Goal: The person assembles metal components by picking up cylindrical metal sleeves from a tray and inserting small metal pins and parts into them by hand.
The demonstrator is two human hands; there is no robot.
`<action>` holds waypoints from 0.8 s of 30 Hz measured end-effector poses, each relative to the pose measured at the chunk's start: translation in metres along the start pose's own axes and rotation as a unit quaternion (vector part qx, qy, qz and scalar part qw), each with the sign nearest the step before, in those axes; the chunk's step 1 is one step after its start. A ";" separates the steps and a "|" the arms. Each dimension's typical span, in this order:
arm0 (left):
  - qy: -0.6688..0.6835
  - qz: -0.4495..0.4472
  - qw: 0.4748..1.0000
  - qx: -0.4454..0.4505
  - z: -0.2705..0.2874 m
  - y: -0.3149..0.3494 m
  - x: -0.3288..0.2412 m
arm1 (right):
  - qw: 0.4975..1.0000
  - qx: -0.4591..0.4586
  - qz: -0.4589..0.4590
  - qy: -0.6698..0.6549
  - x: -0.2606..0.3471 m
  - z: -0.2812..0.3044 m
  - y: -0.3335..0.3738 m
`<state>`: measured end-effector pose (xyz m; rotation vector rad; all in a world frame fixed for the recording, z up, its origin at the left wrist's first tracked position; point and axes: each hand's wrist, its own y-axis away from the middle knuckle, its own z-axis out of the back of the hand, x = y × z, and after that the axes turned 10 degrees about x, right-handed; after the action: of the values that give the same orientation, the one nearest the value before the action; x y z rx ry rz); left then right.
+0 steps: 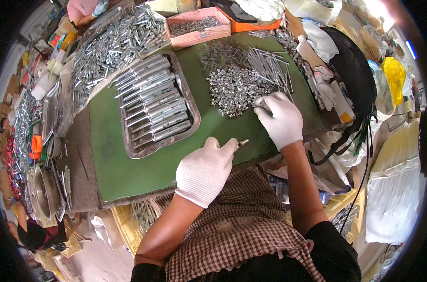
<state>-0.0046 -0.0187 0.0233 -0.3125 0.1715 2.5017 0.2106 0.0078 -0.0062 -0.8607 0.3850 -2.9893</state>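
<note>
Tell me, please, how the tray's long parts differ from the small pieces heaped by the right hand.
The long parts are rod-like; the small pieces are short. The long parts lie side by side; the small pieces are jumbled. The long parts sit inside the tray; the small pieces lie on the green mat. Both are silvery.

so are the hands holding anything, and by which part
The left hand holds a metal piece, just behind its protruding end. Whether the right hand, beside the pile, holds anything cannot be told.

Pale flr (103, 263) btm L — bright lt (380, 16) top R.
</note>
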 end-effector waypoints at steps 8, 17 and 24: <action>-0.001 -0.011 1.000 -0.023 -0.002 0.000 0.001 | 0.998 0.014 -0.050 0.042 -0.003 0.000 0.010; 0.004 -0.018 0.999 -0.038 -0.002 0.001 0.003 | 0.989 0.088 0.084 -0.085 0.012 0.009 0.016; 0.006 -0.023 1.000 -0.021 0.002 0.000 0.001 | 0.976 0.142 0.135 -0.099 0.029 0.011 0.035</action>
<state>-0.0064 -0.0178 0.0253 -0.3452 0.1170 2.4616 0.1899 -0.0307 0.0097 -0.9730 0.0587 -2.5961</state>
